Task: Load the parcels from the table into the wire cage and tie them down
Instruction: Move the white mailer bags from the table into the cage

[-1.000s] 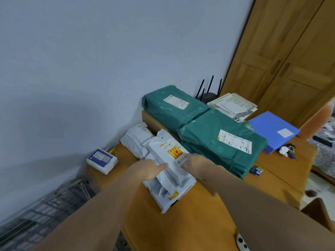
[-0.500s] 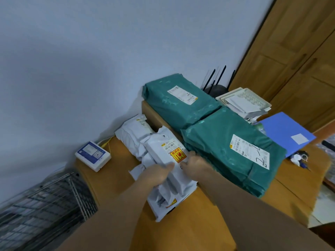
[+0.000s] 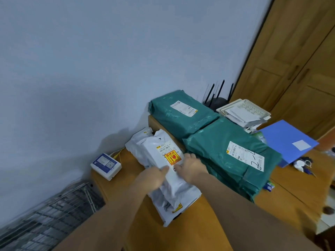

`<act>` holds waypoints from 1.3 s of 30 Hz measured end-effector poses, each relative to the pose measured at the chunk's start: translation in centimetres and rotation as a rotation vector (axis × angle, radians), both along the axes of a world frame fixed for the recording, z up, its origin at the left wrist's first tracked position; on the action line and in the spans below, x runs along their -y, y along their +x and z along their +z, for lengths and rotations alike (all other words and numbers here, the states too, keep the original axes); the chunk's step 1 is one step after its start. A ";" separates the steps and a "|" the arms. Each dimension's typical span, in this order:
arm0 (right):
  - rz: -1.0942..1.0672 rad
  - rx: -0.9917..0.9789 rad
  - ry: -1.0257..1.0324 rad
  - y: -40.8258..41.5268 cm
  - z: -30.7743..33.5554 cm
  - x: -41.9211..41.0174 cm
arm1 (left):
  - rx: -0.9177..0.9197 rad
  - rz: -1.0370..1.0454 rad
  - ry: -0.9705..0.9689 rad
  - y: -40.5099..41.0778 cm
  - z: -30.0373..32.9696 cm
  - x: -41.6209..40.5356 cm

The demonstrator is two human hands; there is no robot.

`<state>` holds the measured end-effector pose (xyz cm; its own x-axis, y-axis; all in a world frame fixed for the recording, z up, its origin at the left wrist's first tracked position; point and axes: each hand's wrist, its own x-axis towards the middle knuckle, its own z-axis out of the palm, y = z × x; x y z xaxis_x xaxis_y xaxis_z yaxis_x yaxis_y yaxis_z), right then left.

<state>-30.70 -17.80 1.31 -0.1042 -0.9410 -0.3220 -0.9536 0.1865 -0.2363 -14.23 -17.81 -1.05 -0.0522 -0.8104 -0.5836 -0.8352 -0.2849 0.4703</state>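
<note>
Both hands clamp the top white parcel [image 3: 165, 160]: left hand [image 3: 152, 179] grips its left edge, thumb on top; right hand [image 3: 192, 168] fingers curl over its right edge. It sits on more white parcels [image 3: 174, 200], just left of the green parcels [image 3: 224, 156]. Risks: slick bag slips from the grip, lower bags drag off the table [image 3: 190, 230], fragile sticker means a drop matters. Wire cage [image 3: 54, 211] sits lower left of the parcel.

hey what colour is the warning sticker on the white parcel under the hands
Yellow with a red panel, on the white parcel in the head view, right beside the right hand.
</note>
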 end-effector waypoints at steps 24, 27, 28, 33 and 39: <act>0.073 0.571 -0.437 12.0 21.1 -12.3 | 0.143 0.104 -0.573 14.6 22.7 -12.5; 0.113 0.667 -0.315 16.4 20.2 -14.0 | 0.213 0.150 -0.594 18.8 21.5 -15.6; 0.133 0.681 -0.274 18.1 20.0 -14.6 | 0.243 0.166 -0.593 20.5 21.2 -16.7; 0.269 0.728 -0.089 27.2 19.0 -18.2 | 0.351 0.263 -0.564 30.0 20.3 -22.7; 0.419 0.732 0.016 40.7 16.7 -24.6 | 0.442 0.396 -0.489 42.8 18.0 -31.9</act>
